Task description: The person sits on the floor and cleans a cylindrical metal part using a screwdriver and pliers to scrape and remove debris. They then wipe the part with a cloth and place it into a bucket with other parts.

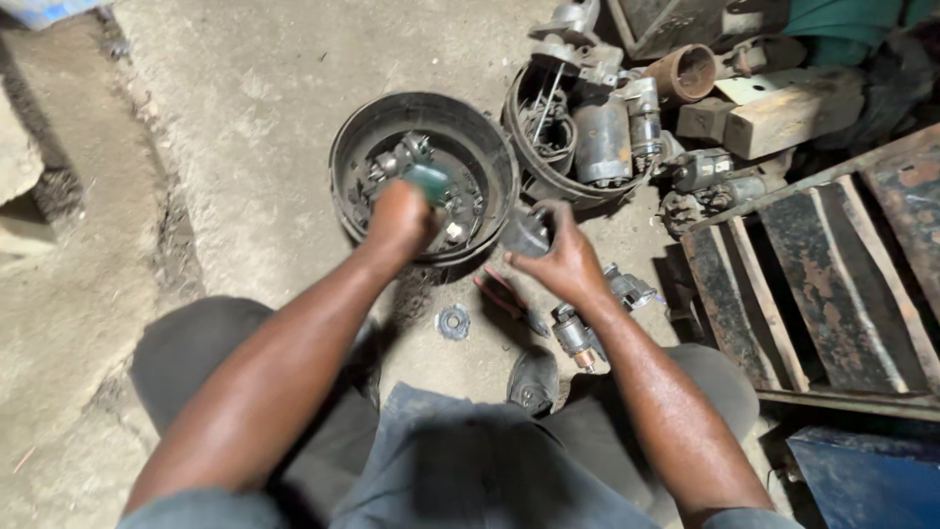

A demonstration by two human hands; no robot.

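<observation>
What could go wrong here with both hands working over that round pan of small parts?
The left hand holds a blurred green item over the pan; a slip could scatter the small parts inside. The right hand grips a dark metal part beside the rim and might knock it. The loose washer on the floor could get lost.

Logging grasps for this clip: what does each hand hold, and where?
Left hand grips a green-tipped tool by its handle; right hand wraps a small dark metal part.

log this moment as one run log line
left hand: grips green-handled tool over round black pan | right hand: holds dark metal part | concrete floor: washer, starter motors
</observation>
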